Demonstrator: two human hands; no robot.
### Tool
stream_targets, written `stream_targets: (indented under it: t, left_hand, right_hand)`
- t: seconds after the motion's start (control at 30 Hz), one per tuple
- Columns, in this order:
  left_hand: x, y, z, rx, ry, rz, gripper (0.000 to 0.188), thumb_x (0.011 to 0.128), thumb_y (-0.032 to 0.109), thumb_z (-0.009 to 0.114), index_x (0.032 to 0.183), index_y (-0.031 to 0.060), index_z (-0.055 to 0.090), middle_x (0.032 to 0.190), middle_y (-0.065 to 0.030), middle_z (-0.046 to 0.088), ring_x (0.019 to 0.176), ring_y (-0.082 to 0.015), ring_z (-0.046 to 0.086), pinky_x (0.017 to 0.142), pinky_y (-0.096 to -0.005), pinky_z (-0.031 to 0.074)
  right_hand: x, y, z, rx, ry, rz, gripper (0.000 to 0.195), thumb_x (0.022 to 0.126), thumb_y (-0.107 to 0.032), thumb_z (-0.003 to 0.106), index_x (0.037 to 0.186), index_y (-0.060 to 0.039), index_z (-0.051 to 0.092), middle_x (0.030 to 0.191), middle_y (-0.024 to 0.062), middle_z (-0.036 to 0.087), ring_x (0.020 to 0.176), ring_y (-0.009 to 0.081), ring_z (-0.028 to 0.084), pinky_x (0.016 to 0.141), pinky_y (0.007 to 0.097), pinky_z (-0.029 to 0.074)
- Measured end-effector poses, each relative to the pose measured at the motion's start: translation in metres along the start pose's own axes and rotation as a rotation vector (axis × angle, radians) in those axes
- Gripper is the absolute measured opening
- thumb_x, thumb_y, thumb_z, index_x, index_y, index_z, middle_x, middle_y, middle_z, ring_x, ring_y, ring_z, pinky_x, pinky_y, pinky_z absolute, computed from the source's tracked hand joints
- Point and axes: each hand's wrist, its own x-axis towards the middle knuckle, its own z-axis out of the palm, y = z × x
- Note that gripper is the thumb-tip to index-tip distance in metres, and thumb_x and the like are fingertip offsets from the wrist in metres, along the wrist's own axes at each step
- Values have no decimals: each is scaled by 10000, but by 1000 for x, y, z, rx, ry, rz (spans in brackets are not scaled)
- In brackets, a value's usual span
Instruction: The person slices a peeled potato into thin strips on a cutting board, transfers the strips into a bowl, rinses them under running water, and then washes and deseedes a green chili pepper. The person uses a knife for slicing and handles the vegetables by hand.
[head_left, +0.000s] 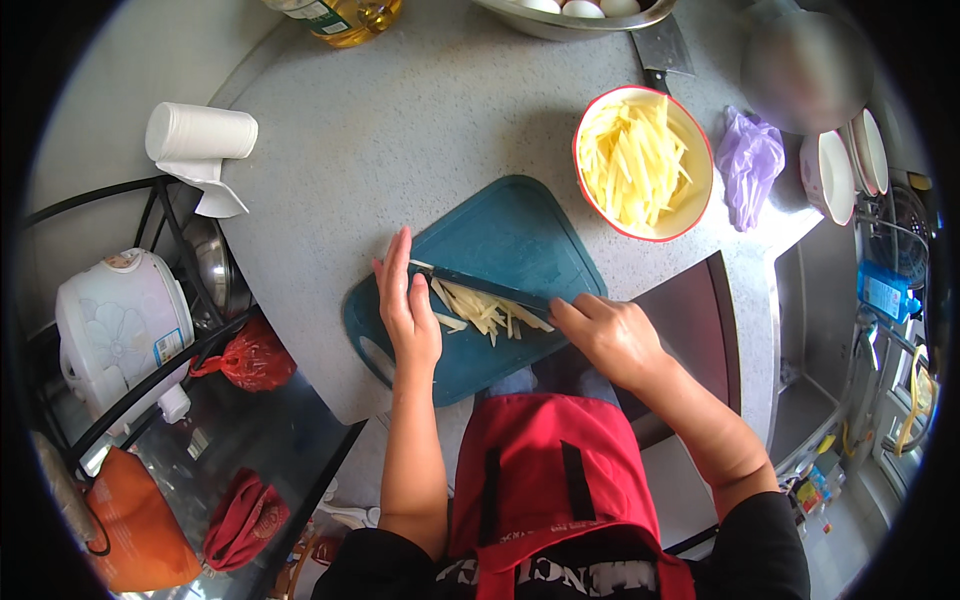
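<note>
My right hand (611, 337) is closed around one end of a dark-bladed knife (487, 289), which lies slantwise over the teal cutting board (510, 217). At the knife's far end my left hand (405, 307) stands edge-down on the board, thumb apart from its straight fingers. Whether the thumb touches the blade I cannot tell. Pale cut strips, apparently potato (484, 311), lie in a loose pile along the near side of the blade, between my hands. Beyond the board to the right, a red-rimmed bowl (709, 176) is heaped with yellowish strips (634, 165).
A cleaver (664, 52) rests beside a metal bowl (559, 28) of eggs. Left on the counter are a paper roll (202, 131) and an oil bottle (337, 19). A purple plastic bag (750, 169) lies near the sink (814, 322). A rice cooker (124, 330) occupies the left rack.
</note>
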Motion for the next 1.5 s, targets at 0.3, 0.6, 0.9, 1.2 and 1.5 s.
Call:
stream_targets:
  t: [0.3, 0.6, 0.9, 1.2, 1.5]
  left_hand:
    - [-9, -3, 1, 116, -240, 168, 398, 1008, 203, 491, 1356, 61, 624, 1426, -113, 585, 1392, -364, 466, 1171, -542, 298]
    - [-37, 37, 44, 72, -100, 127, 538, 895, 213, 722, 1364, -10, 580, 1474, -184, 508, 1407, -412, 422, 1159, -515, 336]
    - [-10, 81, 53, -154, 0, 105, 318, 960, 27, 627, 1269, -47, 646, 1331, -173, 638, 1344, -353, 527, 1112, -443, 422]
    - [82, 176, 139, -318, -56, 345, 266, 956, 57, 628, 1204, -15, 691, 1273, -165, 670, 1289, -323, 583, 1075, -405, 455]
    - [101, 171, 160, 9, -216, 424, 339, 998, 179, 563, 1299, 40, 635, 1405, -178, 560, 1312, -354, 523, 1152, -491, 330]
  right_hand:
    - [-105, -56, 75, 548, 259, 686, 75, 997, -15, 571, 975, -9, 499, 636, 127, 613, 532, 228, 643, 488, 332, 484]
    - [-33, -108, 113, 838, 277, 652, 111, 973, -7, 606, 972, 10, 497, 679, 158, 636, 545, 235, 653, 499, 352, 480]
    - [-28, -91, 65, 927, 304, 559, 116, 955, 21, 610, 941, 6, 496, 635, 130, 622, 506, 210, 640, 458, 327, 455]
    - [-8, -35, -57, 942, 562, 655, 152, 1030, -75, 540, 915, 17, 499, 632, 75, 607, 485, 113, 589, 446, 268, 448]
    - [-43, 5, -82, 881, 644, 755, 153, 1037, -80, 545, 931, 27, 520, 597, 58, 590, 458, 88, 553, 418, 247, 405]
